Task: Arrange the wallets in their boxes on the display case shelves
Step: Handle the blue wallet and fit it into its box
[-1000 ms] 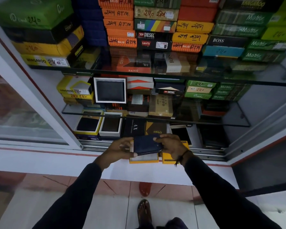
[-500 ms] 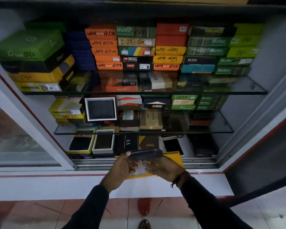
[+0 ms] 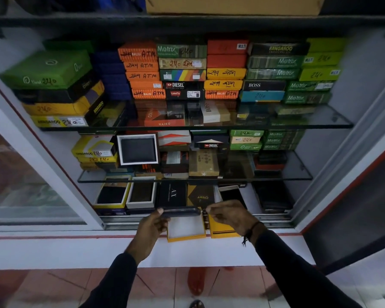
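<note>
A dark blue wallet (image 3: 180, 211) is held edge-on and level above an open yellow box (image 3: 185, 230) with a white inside, which rests on the white ledge of the display case. My left hand (image 3: 152, 226) grips the wallet's left end. My right hand (image 3: 228, 215) pinches its right end, over the yellow box lid (image 3: 220, 230) lying beside the box. Both hands are in front of the bottom shelf.
Glass shelves (image 3: 298, 124) carry stacked wallet boxes in green, orange, yellow and black. A white-framed open box with a black wallet (image 3: 139, 150) stands on the middle shelf. Two open boxes (image 3: 125, 195) sit at bottom left. A sliding glass door (image 3: 20, 174) is on the left.
The wallet has turned from flat-facing to edge-on and now sits level over the open box. My head has tilted up, so more of the upper shelves shows.
</note>
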Demonstrator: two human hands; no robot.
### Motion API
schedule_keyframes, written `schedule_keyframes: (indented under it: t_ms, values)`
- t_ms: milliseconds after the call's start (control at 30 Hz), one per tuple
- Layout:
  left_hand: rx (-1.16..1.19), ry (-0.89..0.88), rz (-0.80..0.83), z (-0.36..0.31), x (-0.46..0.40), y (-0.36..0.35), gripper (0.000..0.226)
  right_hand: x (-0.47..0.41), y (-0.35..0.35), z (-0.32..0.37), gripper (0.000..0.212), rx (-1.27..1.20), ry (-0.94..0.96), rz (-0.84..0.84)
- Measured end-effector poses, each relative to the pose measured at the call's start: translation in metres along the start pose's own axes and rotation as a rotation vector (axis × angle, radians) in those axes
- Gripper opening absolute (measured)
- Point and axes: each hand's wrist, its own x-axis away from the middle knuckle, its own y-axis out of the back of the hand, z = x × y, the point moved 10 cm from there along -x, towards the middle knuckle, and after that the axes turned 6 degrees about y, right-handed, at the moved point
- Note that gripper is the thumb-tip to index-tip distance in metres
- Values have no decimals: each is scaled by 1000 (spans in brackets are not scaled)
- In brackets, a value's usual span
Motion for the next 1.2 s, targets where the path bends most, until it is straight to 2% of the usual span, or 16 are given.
schedule_keyframes:
  t_ms: [100,133,233,300,400,567,700,833,900,1033,1200]
  values:
    - [-117,-72,-86,-2,1,2,45,9,-21,14,23,112,76,-109]
    - [-144,-95,-110,-3,1,-1,42,10,-33,19,20,183,139,-157]
    - [-196,-164,-96,-2,3,-14,12,20,-86,38,12,596,413,-205]
    - [-208,-175,-52,2,7,-21,24,26,-116,44,15,751,522,-231]
    - [-204,-144,-44,11,8,-16,49,21,-134,46,17,822,538,-227]
    - [-191,-124,-57,10,10,-2,33,10,-150,44,17,911,520,-76]
    - [-69,-84,-34,3,10,7,34,7,-113,76,15,832,519,-15]
    - [90,-27,-14,-2,10,24,41,-8,-54,75,22,336,201,148]
    - [162,18,14,0,8,16,46,-12,-36,64,18,209,65,196]
    - [331,69,137,4,5,-21,49,-19,-14,23,17,-78,-157,119]
    - [283,73,345,2,9,-75,62,-11,-41,-27,13,-447,-270,81]
